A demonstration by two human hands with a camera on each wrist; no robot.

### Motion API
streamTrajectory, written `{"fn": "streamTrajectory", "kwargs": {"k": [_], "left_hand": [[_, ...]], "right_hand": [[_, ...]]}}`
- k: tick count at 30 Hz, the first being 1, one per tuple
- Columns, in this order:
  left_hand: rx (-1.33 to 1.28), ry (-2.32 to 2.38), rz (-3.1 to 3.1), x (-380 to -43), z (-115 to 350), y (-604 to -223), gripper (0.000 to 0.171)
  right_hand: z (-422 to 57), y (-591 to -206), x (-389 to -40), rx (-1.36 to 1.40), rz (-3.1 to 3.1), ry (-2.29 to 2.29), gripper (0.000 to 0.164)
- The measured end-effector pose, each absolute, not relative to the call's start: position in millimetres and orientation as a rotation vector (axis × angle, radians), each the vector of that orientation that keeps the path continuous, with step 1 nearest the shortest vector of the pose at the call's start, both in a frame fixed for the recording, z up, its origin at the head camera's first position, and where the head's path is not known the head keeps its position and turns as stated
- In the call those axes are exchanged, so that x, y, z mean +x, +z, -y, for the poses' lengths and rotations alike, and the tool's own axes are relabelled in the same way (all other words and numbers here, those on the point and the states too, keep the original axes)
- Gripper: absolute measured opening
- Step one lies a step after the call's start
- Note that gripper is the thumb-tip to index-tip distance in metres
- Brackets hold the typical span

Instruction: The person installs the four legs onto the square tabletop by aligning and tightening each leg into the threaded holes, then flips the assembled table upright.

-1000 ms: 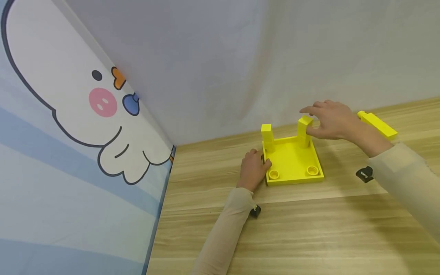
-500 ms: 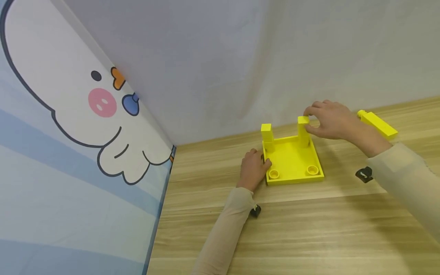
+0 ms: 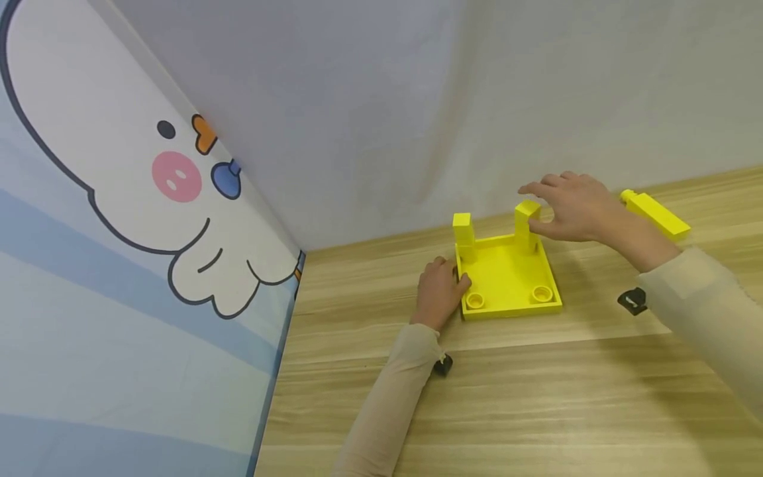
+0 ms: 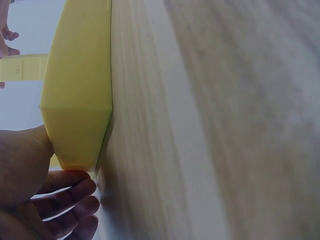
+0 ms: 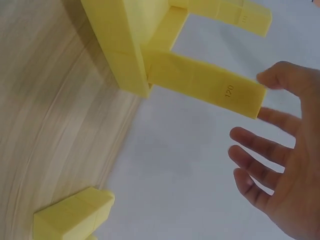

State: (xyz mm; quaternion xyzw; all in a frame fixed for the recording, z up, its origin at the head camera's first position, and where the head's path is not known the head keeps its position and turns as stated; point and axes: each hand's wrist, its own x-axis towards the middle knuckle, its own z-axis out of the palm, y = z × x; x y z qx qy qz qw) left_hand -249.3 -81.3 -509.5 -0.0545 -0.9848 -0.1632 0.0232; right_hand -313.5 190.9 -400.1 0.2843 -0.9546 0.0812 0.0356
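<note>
A square yellow tray-like base [image 3: 507, 281] with raised edges lies on the table, with round sockets in its two near corners. A square post stands at each far corner: the left post [image 3: 463, 235], and the right post [image 3: 527, 226], turned askew to the base. My left hand [image 3: 438, 291] grips the base's left wall, thumb over the rim, fingers outside. At the right post's top is my right hand [image 3: 575, 209], its thumb touching the post and its index finger held off beyond it. In the right wrist view this post [image 5: 207, 85] bears the mark "120".
Another yellow post with a round peg [image 3: 656, 215] lies on the table to the right, behind the right forearm. A pale cloth wall [image 3: 369, 132] rises close behind the base. A cartoon-printed panel [image 3: 149, 265] borders the left side.
My right hand closed index finger and thumb on the right post, squaring it to the base, then spread them again; the post is now askew. My left hand has stayed in place.
</note>
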Motion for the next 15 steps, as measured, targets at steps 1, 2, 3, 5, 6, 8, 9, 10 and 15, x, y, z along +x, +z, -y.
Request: {"fn": "streamTrajectory", "kwargs": {"k": [1, 2, 3, 5, 6, 8, 9, 10, 15], "left_hand": [[-0.167, -0.503, 3.049, -249.3, 81.2, -509.1, 0.035], [-0.165, -0.5, 3.048, -249.1, 81.2, -508.7, 0.035], [-0.163, -0.498, 3.048, -248.8, 81.1, -508.5, 0.036], [-0.163, -0.5, 3.048, -248.7, 81.2, -508.4, 0.036], [-0.164, -0.499, 3.048, -248.7, 81.1, -508.5, 0.035], [-0.166, -0.503, 3.049, -249.1, 81.1, -508.8, 0.035], [-0.167, -0.505, 3.05, -249.3, 81.1, -509.0, 0.036], [-0.166, -0.506, 3.051, -249.5, 81.3, -509.2, 0.036], [-0.156, -0.493, 3.06, -250.2, 82.8, -509.5, 0.037]], "right_hand": [[-190.8, -399.9, -313.9, 0.891, 2.932, 0.241, 0.056], [-190.7, -399.4, -314.0, 0.905, 2.931, 0.238, 0.055], [-190.6, -399.1, -314.1, 0.917, 2.931, 0.239, 0.054], [-190.7, -398.3, -314.0, 0.931, 2.932, 0.257, 0.05], [-190.8, -397.8, -313.8, 0.93, 2.937, 0.267, 0.048], [-191.0, -397.3, -313.4, 0.924, 2.946, 0.29, 0.045], [-191.0, -397.3, -313.3, 0.92, 2.948, 0.3, 0.045], [-191.0, -397.6, -313.3, 0.915, 2.949, 0.307, 0.044], [-189.6, -400.6, -313.5, 0.891, 2.925, 0.336, 0.043]]}}
